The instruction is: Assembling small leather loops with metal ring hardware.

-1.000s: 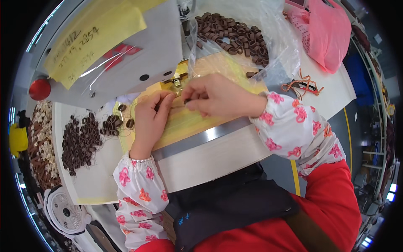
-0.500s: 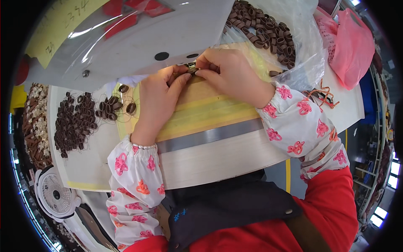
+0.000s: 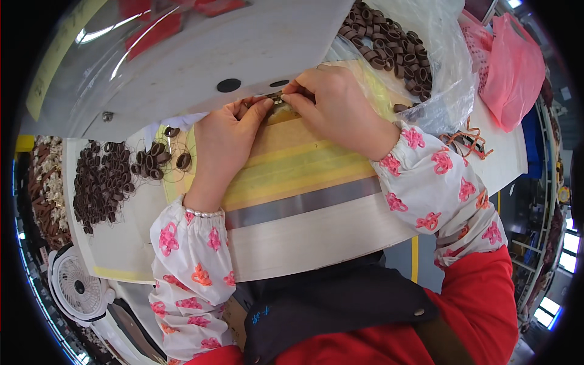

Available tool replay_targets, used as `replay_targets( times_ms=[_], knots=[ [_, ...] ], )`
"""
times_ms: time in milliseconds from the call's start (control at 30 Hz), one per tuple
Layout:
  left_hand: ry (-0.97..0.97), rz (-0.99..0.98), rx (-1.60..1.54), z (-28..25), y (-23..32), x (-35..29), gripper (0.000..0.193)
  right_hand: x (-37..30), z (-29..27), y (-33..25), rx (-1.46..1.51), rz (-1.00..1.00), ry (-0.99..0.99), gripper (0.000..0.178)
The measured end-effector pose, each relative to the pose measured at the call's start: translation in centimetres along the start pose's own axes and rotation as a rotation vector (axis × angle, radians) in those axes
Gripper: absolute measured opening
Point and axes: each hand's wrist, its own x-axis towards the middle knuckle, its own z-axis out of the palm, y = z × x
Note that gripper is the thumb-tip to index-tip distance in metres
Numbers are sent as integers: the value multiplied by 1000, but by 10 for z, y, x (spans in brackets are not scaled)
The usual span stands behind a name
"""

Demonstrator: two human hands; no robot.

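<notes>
Downward view from head (fisheye)

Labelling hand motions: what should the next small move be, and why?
Probably a slight nudge toward the grey machine housing: the left hand and right hand are nearly fingertip to fingertip near its lower edge. Whether they pinch anything is hidden, so go gently.

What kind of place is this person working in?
Probably a factory or workshop where small parts are made. A bulky grey machine stands over the worktable, matching small brown loops lie heaped there in quantity, and a yellow line is marked on the floor.
</notes>
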Motion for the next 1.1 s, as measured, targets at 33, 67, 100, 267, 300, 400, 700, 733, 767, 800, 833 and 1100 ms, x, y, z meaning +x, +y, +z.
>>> replay_targets(
  times_ms=[33, 67, 100, 267, 300, 400, 700, 733, 767, 800, 833, 1100],
  knots=[
    [2, -5, 10, 0, 0, 0, 25, 0, 0, 0, -9, -6, 6, 12],
    [-1, -4, 8, 0, 0, 1, 25, 0, 0, 0, -18, -13, 13, 12],
    [-5, -2, 7, -1, -1, 1, 26, 0, 1, 0, -27, -19, 19, 12],
    [-3, -9, 25, -3, -3, 1, 27, 1, 2, -2, -5, -4, 9, 12],
    [1, -13, 18, -2, -3, 1, 27, 2, 1, -2, -3, 0, 9, 12],
    [-7, -36, 26, -2, 3, 1, 25, 2, -3, -4, -63, 43, -37, 13],
    [18, 33, -14, 0, 4, 0, 25, 6, -5, -4, -171, 44, -92, 14],
    [26, 48, -15, 0, 4, 0, 24, 6, -5, -3, -173, 47, -92, 14],
    [37, 35, -14, 0, 4, 0, 24, 6, -4, -3, -175, 49, -93, 13],
    [48, 22, -13, 0, 3, 0, 23, 7, -4, -2, -177, 50, -94, 13],
    [55, 11, -11, 0, 3, 0, 23, 7, -2, -2, -183, 43, -91, 13],
    [32, 59, 22, -2, 4, 0, 21, 8, -4, 0, -122, 62, -109, 14]
  ],
)
